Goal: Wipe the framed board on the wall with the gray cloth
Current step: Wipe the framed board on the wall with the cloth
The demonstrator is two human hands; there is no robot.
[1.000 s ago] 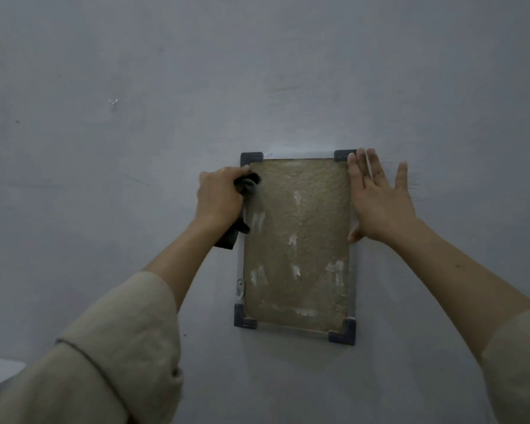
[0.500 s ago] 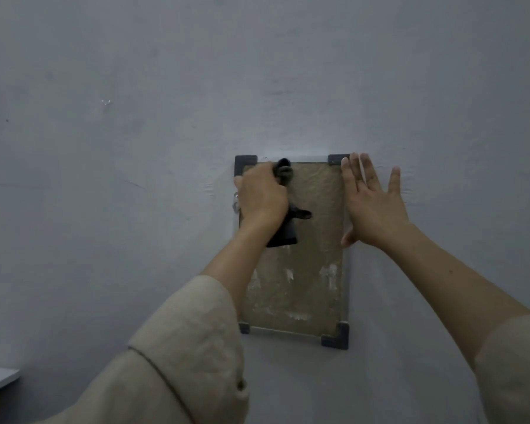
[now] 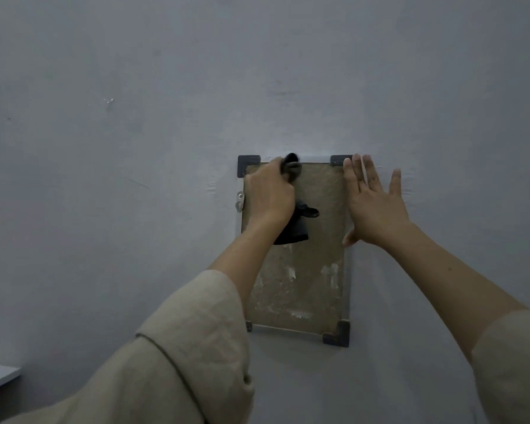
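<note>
Head view shows your left hand (image 3: pixel 268 192) curled tight round the gray cloth (image 3: pixel 292 228), fingers folded under so you see mostly knuckles. One bunch of cloth pokes out past the fingers at 12 o'clock, touching the top edge of the framed board (image 3: pixel 306 270); the rest hangs from the palm toward 5 o'clock, lying against the brown panel. Your right hand (image 3: pixel 372 203) is flat and spread, fingers straight and pointing to 12 o'clock, pressed on the board's right edge just below its top right corner piece, with the thumb at 7 o'clock on the frame. It holds nothing. The board hangs upright on the wall (image 3: pixel 135 148), pale smears on its lower half. Both sleeves (image 3: pixel 178 347) are cream, pushed up the forearms.
</note>
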